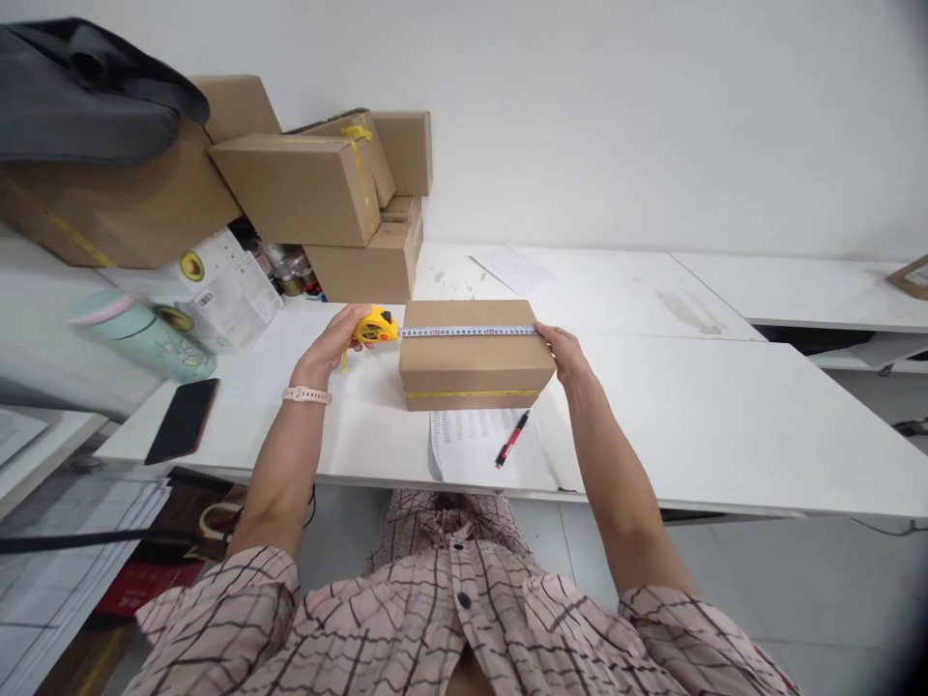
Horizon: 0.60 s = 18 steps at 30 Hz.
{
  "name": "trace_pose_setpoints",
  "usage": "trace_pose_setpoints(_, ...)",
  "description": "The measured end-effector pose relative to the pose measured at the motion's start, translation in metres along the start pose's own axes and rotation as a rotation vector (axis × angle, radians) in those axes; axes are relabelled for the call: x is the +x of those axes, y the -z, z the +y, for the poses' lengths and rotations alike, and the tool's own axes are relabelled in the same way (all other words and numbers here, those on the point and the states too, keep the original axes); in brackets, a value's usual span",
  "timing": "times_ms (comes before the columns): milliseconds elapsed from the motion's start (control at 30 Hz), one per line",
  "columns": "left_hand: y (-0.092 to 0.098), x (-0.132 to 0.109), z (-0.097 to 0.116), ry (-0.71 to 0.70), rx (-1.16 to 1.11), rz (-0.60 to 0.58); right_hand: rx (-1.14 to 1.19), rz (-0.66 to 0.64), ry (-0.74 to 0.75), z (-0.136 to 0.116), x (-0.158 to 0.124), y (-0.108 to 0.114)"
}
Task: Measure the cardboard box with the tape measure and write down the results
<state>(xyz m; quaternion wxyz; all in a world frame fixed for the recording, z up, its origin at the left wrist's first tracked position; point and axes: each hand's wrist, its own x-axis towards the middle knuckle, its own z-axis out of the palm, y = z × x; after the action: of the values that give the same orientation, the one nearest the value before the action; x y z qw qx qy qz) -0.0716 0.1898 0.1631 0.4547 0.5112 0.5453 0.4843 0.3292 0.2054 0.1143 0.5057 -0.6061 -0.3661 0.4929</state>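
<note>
The left hand (342, 338) grips a yellow tape measure (371, 327), its blade (464, 332) stretched across a cardboard box (475, 369) to the right hand (565, 353); a red-and-black pen (512, 440) lies on a printed sheet (468, 454) on the white bench (725, 416).

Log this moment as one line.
left hand: grips yellow tape measure | right hand: touches blade at right edge of box | blade: stretched across box top | pen: on paper

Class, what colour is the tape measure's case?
Mainly yellow; the case shows in the head view.

Dark-checked pink shirt (377, 628), black buttons (464, 600), pale pink wristband (307, 395).
</note>
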Motion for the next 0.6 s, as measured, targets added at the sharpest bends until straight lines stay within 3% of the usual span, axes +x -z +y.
trace_pose_setpoints(100, -0.001, 0.002, 0.000, -0.028, 0.058, -0.050, -0.093, 0.035, 0.050, -0.001, -0.002, 0.000)
trace_pose_setpoints(200, 0.000, -0.003, 0.008, -0.031, 0.079, -0.004, -0.242, 0.110, 0.144, -0.007, -0.005, 0.001)
trace_pose_setpoints(300, -0.004, -0.030, 0.025, -0.065, 0.101, -0.017, -0.266, 0.162, 0.277, -0.020, -0.003, 0.003)
trace_pose_setpoints(367, -0.015, -0.063, 0.033, -0.080, 0.087, -0.125, -0.200, 0.188, 0.404, -0.033, -0.001, 0.001)
trace_pose_setpoints(467, -0.055, -0.124, 0.025, 0.063, -0.013, -0.360, -0.177, 0.131, 0.554, -0.053, 0.002, -0.013)
trace_pose_setpoints(533, -0.093, -0.161, 0.010, 0.193, -0.173, -0.553, -0.284, -0.013, 0.551, -0.063, 0.005, -0.031)
trace_pose_setpoints(600, -0.131, -0.186, -0.004, 0.283, -0.384, -0.650, -0.450, -0.167, 0.496, -0.070, 0.011, -0.053)
